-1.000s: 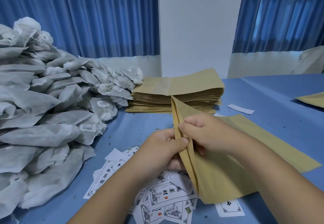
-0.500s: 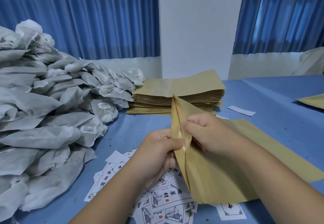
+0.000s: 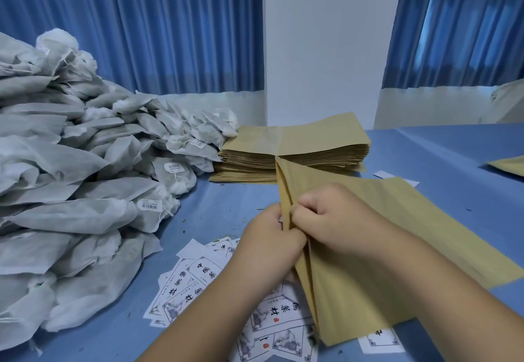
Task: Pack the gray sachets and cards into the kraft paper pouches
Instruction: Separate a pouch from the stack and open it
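Both hands meet at the near centre of the blue table (image 3: 442,160), working on one kraft paper pouch (image 3: 368,282). The left hand (image 3: 269,238) pinches the pouch's left layer at its long open edge with curled fingers. The right hand (image 3: 333,220) pinches the layer just beside it, so the knuckles of the two hands touch. The pouch is tilted: its far corner points up in front of the stack of kraft pouches (image 3: 297,146), and its body slopes down to the right under the right forearm. How far the mouth is parted cannot be told.

The printed cards (image 3: 198,279) lie scattered flat on the table below the hands, some of them hidden under the held pouch. The gray sachets (image 3: 85,191) are heaped in a large pile along the left side, several showing white labels. The pile's far end touches the stack.

A small white slip (image 3: 383,175) lies to the right of the stack. Another kraft pouch (image 3: 509,164) shows at the right edge. Blue curtains (image 3: 156,27) and a white wall (image 3: 320,50) stand behind the table.
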Action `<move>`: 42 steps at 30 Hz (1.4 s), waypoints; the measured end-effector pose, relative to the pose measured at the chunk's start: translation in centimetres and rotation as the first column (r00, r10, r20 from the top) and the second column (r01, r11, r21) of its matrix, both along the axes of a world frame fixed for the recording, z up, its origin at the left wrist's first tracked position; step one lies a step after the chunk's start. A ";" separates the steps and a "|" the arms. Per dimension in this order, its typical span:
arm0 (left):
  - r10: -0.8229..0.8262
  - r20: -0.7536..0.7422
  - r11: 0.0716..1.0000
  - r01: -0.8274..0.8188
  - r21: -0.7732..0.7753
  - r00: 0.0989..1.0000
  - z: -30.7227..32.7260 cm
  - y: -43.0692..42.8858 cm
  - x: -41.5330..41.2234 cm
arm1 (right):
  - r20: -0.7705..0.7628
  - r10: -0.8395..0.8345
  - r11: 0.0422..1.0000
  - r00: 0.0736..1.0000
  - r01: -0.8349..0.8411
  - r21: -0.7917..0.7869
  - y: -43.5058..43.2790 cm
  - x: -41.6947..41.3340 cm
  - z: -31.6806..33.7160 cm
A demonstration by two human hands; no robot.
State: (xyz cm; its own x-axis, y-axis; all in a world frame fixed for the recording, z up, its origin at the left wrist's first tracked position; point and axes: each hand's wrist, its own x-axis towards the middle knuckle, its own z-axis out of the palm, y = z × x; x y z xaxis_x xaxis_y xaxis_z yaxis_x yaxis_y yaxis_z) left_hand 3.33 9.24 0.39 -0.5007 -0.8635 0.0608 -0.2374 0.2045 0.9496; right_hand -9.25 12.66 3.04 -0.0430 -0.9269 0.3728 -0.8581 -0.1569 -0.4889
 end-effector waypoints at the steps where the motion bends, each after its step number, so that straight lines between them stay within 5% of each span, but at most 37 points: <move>1: -0.012 0.010 1.000 0.012 0.017 1.000 0.1 0.0 0.2 | 0.000 -0.008 1.000 1.000 0.008 0.004 0.1 0.0 0.3; 11: 0.027 0.064 0.998 -0.030 0.050 0.998 0.2 -0.7 0.5 | -0.191 -0.157 0.966 0.969 0.191 0.172 2.8 -0.2 4.7; 21: 0.067 0.079 0.996 -0.071 0.055 0.995 0.9 -1.6 0.7 | -0.468 -0.025 0.987 0.883 0.095 0.127 1.5 3.7 5.2; 30: 0.083 0.077 0.995 -0.087 0.051 0.994 -0.2 -2.8 1.3 | -0.453 -0.226 0.970 0.863 0.240 -0.026 1.6 3.3 7.0; 36: -0.187 -0.161 0.955 0.218 0.199 0.969 -0.4 -2.5 1.3 | -0.409 -0.208 0.978 0.888 0.201 -0.062 0.7 3.8 5.6; 39: -0.046 -0.041 0.999 0.047 0.019 0.998 -0.6 -2.7 0.9 | -0.414 -0.178 0.984 0.893 0.167 -0.063 0.3 4.1 4.0; 42: 0.275 -0.026 0.924 -0.272 -0.268 0.961 -0.7 -2.7 1.0 | -0.368 -0.182 0.983 0.912 0.168 -0.070 0.2 3.8 2.9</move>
